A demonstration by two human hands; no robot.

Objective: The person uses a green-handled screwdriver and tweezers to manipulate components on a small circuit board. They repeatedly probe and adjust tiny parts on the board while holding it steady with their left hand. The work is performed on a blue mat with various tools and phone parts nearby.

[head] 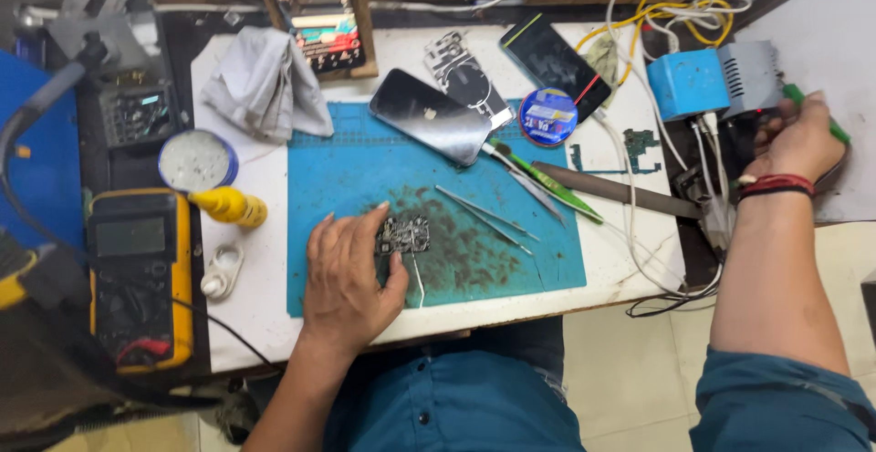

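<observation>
My left hand point(347, 279) rests flat on the blue work mat point(365, 169), its fingertips pressing on a small dark circuit board point(403, 235). A thin metal probe point(418, 280) lies just right of the thumb. My right hand point(796, 140) reaches out to the far right beside the blue and grey soldering station point(716, 80) and is closed around a green-handled tool point(826, 122). A red thread band circles that wrist.
Tweezers point(484, 215), a green-handled brush point(547, 183) and a flat file point(620, 192) lie on the mat's right side. A dark phone point(429, 116), a phone back panel point(467, 73), a round tin point(547, 116), a yellow multimeter point(141, 274), a grey cloth point(265, 83) and tangled cables point(666, 14) surround it.
</observation>
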